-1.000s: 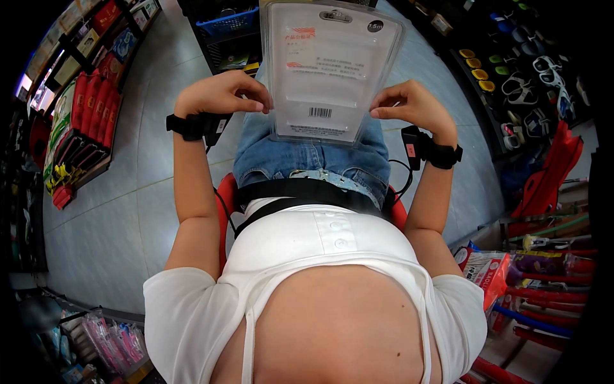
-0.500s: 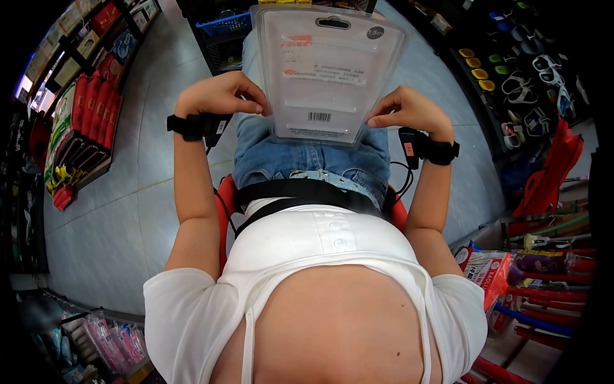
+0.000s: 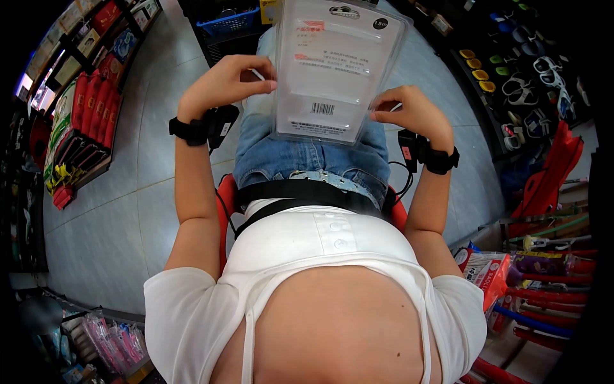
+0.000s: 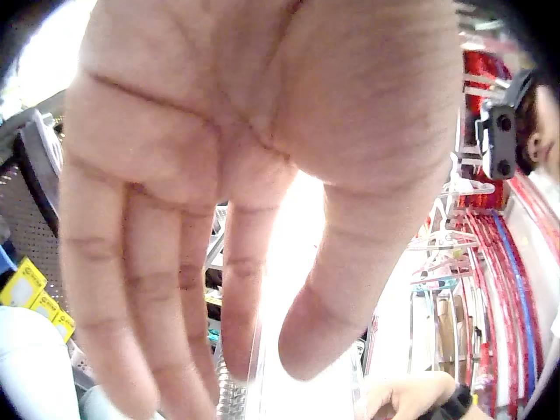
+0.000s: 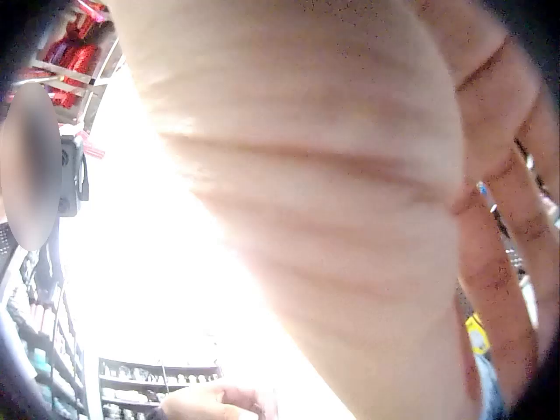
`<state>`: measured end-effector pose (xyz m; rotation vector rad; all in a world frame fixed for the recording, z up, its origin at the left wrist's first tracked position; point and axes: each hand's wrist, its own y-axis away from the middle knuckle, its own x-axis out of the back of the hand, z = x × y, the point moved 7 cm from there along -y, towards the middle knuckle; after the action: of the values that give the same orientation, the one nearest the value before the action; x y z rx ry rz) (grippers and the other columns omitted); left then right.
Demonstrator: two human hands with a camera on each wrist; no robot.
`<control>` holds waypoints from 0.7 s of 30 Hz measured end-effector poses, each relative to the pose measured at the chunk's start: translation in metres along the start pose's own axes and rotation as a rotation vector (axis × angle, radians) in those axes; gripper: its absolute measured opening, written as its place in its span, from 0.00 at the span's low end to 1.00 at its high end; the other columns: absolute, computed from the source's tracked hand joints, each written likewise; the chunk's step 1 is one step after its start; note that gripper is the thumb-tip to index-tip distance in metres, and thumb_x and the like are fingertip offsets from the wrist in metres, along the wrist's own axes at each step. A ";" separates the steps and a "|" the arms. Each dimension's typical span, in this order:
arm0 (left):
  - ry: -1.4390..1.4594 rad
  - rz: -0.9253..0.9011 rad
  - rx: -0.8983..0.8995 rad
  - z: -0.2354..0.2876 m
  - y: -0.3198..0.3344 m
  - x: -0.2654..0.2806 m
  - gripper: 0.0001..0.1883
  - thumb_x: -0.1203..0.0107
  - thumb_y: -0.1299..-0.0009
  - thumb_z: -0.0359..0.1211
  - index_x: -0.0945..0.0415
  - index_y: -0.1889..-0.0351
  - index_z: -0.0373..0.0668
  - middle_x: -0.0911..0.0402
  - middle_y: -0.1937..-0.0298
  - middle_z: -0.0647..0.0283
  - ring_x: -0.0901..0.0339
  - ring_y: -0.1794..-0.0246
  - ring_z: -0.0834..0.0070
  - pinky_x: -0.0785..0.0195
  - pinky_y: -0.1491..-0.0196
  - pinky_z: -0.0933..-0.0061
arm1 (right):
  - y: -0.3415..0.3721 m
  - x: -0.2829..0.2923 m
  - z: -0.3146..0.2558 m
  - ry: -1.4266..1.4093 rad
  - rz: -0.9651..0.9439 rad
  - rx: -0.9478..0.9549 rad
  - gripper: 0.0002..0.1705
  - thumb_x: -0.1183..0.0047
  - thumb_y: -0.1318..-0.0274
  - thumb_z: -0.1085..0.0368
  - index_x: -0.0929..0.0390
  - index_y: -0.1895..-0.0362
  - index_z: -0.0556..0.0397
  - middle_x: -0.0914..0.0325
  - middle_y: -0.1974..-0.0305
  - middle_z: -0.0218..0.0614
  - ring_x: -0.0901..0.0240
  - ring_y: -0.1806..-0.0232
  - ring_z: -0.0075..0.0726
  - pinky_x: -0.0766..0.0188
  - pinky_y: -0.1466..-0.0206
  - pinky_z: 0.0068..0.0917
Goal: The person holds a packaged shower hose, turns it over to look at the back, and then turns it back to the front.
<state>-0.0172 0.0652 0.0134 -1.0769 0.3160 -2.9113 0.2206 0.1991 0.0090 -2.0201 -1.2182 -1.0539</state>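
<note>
A clear plastic blister pack (image 3: 326, 86) with a pale card back stands leaning over the thighs in the head view. Its back shows red and black print, a barcode, a hang hole and a black round "1.5m" mark; the contents face away, hidden. At the left edge, fairly high up, my left hand (image 3: 236, 80) holds the pack between thumb and fingers. Lower on the opposite edge, my right hand (image 3: 412, 109) pinches it, thumb on the near side. In the left wrist view the left palm (image 4: 254, 105) fills much of the picture, beside strong glare.
A blue basket (image 3: 227, 24) sits on a dark rack beyond the knees. Shelves with red packages (image 3: 93, 105) stand on the left. Swim goggles (image 3: 550, 70) hang at the right, above red and blue hangers or tubes (image 3: 543, 326). Jeans (image 3: 313, 157) lie beneath the pack.
My left hand has moved up along the pack's left edge. The pack has shifted slightly right and tilted a little. My right hand stays at about the same place.
</note>
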 end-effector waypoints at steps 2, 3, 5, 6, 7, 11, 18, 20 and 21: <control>0.117 0.077 -0.055 0.007 -0.001 0.006 0.08 0.43 0.31 0.32 0.24 0.59 0.37 0.21 0.66 0.66 0.23 0.65 0.81 0.29 0.60 0.81 | 0.000 0.003 -0.002 -0.007 0.044 0.026 0.14 0.35 0.51 0.61 0.17 0.65 0.59 0.19 0.73 0.37 0.22 0.70 0.30 0.26 0.61 0.26; 0.149 0.119 -0.062 0.010 0.000 0.009 0.08 0.43 0.30 0.32 0.25 0.59 0.37 0.21 0.66 0.67 0.22 0.65 0.81 0.29 0.60 0.81 | -0.001 0.005 -0.002 -0.023 0.082 0.048 0.15 0.36 0.51 0.61 0.18 0.64 0.60 0.19 0.73 0.38 0.21 0.70 0.31 0.26 0.62 0.27; 0.212 0.200 -0.076 0.016 0.002 0.015 0.08 0.43 0.30 0.33 0.25 0.58 0.39 0.21 0.66 0.67 0.22 0.64 0.82 0.29 0.60 0.81 | -0.002 0.011 -0.002 -0.134 0.157 0.049 0.16 0.36 0.49 0.61 0.21 0.63 0.60 0.20 0.72 0.38 0.21 0.68 0.31 0.26 0.63 0.26; 0.207 0.184 -0.069 0.016 0.003 0.015 0.08 0.43 0.30 0.33 0.25 0.58 0.40 0.21 0.64 0.68 0.22 0.63 0.81 0.29 0.59 0.81 | -0.003 0.014 -0.002 -0.229 0.193 0.031 0.16 0.37 0.48 0.61 0.23 0.63 0.60 0.21 0.71 0.37 0.21 0.67 0.29 0.26 0.63 0.25; 0.208 0.174 -0.068 0.015 0.002 0.015 0.08 0.43 0.30 0.33 0.25 0.58 0.40 0.21 0.64 0.68 0.22 0.64 0.82 0.29 0.59 0.81 | -0.004 0.016 -0.001 -0.324 0.229 0.012 0.16 0.37 0.47 0.61 0.25 0.63 0.61 0.21 0.71 0.36 0.22 0.66 0.27 0.27 0.63 0.23; 0.197 0.163 -0.070 0.011 0.001 0.017 0.09 0.42 0.31 0.33 0.24 0.58 0.39 0.20 0.64 0.67 0.21 0.63 0.81 0.27 0.60 0.79 | -0.004 0.022 0.006 -0.516 0.299 0.033 0.13 0.41 0.41 0.63 0.26 0.58 0.57 0.22 0.64 0.31 0.24 0.63 0.23 0.27 0.57 0.20; 0.240 0.245 -0.133 0.017 0.003 0.021 0.10 0.41 0.31 0.34 0.25 0.57 0.39 0.21 0.60 0.68 0.24 0.58 0.82 0.29 0.56 0.79 | 0.001 0.031 0.005 -0.520 0.269 0.069 0.11 0.44 0.39 0.65 0.25 0.57 0.58 0.21 0.62 0.32 0.23 0.58 0.26 0.27 0.52 0.23; 0.228 0.249 -0.118 0.018 0.004 0.021 0.10 0.41 0.31 0.34 0.24 0.57 0.38 0.21 0.61 0.68 0.24 0.59 0.82 0.29 0.56 0.79 | 0.003 0.031 0.005 -0.554 0.243 0.076 0.11 0.44 0.40 0.65 0.25 0.57 0.58 0.20 0.62 0.33 0.22 0.58 0.26 0.27 0.52 0.22; 0.222 0.252 -0.111 0.018 0.004 0.022 0.10 0.41 0.31 0.34 0.24 0.57 0.38 0.21 0.61 0.68 0.24 0.60 0.82 0.29 0.56 0.79 | 0.004 0.031 0.005 -0.581 0.235 0.081 0.12 0.43 0.41 0.65 0.24 0.56 0.58 0.19 0.62 0.35 0.21 0.58 0.27 0.26 0.53 0.22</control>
<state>-0.0226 0.0559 0.0399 -0.6642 0.5791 -2.8114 0.2346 0.2162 0.0321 -2.4165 -1.2199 -0.3006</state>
